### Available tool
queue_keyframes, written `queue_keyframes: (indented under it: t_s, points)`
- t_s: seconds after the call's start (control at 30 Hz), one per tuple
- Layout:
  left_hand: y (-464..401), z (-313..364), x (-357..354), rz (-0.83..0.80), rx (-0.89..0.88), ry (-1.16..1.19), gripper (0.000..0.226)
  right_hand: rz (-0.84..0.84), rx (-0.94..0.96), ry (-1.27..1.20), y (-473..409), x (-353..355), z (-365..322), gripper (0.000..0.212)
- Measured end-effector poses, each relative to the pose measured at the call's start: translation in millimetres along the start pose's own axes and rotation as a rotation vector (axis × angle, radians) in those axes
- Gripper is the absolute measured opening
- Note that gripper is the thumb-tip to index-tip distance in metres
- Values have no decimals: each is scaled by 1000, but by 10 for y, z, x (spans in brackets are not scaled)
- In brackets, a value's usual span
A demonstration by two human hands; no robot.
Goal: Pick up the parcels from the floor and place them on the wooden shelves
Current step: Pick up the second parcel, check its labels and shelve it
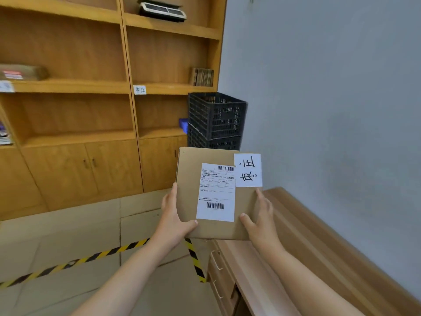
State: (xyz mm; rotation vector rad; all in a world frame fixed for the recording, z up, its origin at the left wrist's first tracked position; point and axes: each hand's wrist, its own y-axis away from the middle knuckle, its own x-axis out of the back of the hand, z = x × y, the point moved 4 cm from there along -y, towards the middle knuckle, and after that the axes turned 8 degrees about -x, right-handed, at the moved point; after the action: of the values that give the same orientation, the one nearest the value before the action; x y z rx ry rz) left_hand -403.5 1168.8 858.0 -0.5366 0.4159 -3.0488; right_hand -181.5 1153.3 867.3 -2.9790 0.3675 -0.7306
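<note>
Both arms stretched forward, and the flat brown cardboard parcel (214,192) is up in the air between them, above the floor and the near end of the light wooden desk (296,236). The left hand (174,215) clamps its left edge, thumb pressed on the face just below the white shipping label (216,192). The right hand (262,215) grips the right edge, thumb on the front. The wooden shelves (91,85) stand ahead, two stacked black plastic crates (216,119) beside them.

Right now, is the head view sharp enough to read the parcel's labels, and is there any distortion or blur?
Head view: the parcel is fairly sharp, handwritten tag legible, shipping label print too small. Wide-angle bending curves the wooden shelves; the left edge is blurred. Lighting even, no glare.
</note>
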Motion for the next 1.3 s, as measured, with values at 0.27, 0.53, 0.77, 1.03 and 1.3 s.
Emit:
queue_keyframes:
  t_s: [0.27, 0.53, 0.77, 1.03, 1.3]
  points:
    - [-597, -146, 46, 170, 63, -106, 104, -196, 162, 96, -1051, -315, -96, 63]
    - [-926, -408, 397, 305, 113, -215, 99, -349, 219, 57, -1664, -987, -184, 61]
    - [-1319, -793, 871, 367, 119, -258, 98, -386, 297, 68, -2052, -1656, -471, 60]
    - [-2196, -1244, 1721, 342, 58, -222, 100, -330, 322, 51, -2727, -2559, -1017, 58]
    - [-3206, -1649, 2497, 212, -49, -337, 111, -255, 311, 52, -3476, -3390, -1508, 57]
